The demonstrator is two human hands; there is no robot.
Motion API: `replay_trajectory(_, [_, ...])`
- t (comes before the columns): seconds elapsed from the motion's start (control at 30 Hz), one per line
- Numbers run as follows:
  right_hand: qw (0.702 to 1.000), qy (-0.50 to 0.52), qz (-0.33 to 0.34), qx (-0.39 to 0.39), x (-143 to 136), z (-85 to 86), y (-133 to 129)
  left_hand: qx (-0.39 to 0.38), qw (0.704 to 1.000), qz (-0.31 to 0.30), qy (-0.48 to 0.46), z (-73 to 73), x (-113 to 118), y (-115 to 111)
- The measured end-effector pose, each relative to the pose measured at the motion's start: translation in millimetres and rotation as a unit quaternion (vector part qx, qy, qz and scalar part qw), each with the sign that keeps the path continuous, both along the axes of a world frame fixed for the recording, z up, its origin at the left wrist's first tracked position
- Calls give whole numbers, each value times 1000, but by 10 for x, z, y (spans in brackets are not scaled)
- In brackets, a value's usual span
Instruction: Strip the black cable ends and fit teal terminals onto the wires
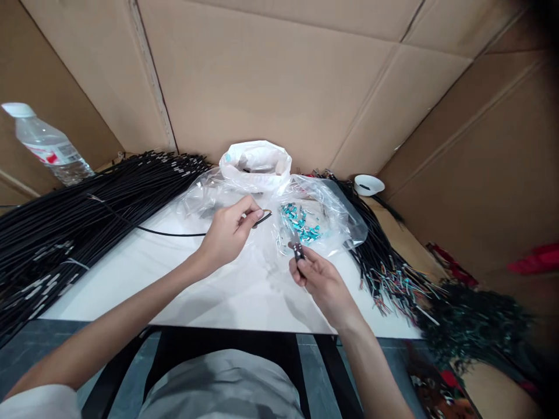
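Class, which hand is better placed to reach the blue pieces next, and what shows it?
Probably the right hand: the black-handled tool it grips points toward the blue pieces nearby. The left hand sits farther from them and holds the black cable.

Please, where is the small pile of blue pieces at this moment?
In the head view, the pile of blue pieces lies right of centre, amid clear plastic, just beyond the right hand.
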State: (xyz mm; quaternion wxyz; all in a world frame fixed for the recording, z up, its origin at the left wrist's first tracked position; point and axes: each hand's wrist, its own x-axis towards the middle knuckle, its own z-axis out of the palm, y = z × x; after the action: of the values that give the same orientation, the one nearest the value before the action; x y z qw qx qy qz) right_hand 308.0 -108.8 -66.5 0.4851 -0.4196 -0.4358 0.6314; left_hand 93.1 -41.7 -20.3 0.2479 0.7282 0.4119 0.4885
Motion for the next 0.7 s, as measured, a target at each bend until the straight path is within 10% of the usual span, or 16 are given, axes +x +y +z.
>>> replay_trajectory(0.2, [959,250,-93,-97,-49,311,382,-35,998,-44,12,55,371,444])
replay_trajectory(0.7, [943,322,-18,-79,-63,146,594,9,996,4,88,-132,659,581])
